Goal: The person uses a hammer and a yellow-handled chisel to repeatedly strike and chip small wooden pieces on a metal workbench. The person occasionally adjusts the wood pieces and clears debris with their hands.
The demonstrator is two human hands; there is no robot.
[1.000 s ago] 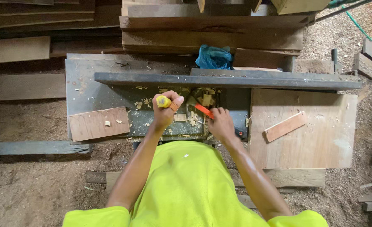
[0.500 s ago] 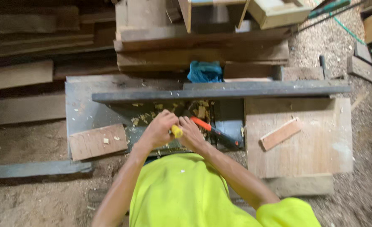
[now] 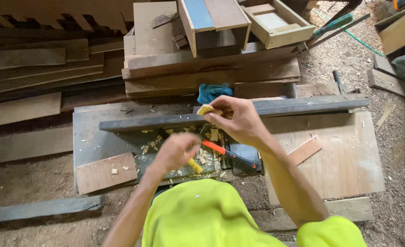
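Note:
My left hand (image 3: pixel 175 151) is blurred and closed around a yellow-handled tool (image 3: pixel 194 165), low over the grey workbench (image 3: pixel 92 142). My right hand (image 3: pixel 239 120) is raised above the long grey plank (image 3: pixel 303 106) that lies across the bench and pinches a small pale wood piece (image 3: pixel 205 110) in its fingertips. An orange-handled tool with a dark blade (image 3: pixel 225 153) lies on the bench between my hands, among several wood chips (image 3: pixel 154 144).
A blue cloth (image 3: pixel 211 91) lies behind the plank, before stacked boards (image 3: pixel 211 68) and open wooden boxes (image 3: pixel 275 20). A plywood sheet (image 3: pixel 344 160) with a small strip (image 3: pixel 305 150) lies to the right, a plywood offcut (image 3: pixel 105 173) to the left. Sawdust covers the ground.
My right hand has left the orange-handled tool on the bench and risen to the plank with a small wood piece. My left hand has dropped lower with the yellow-handled tool.

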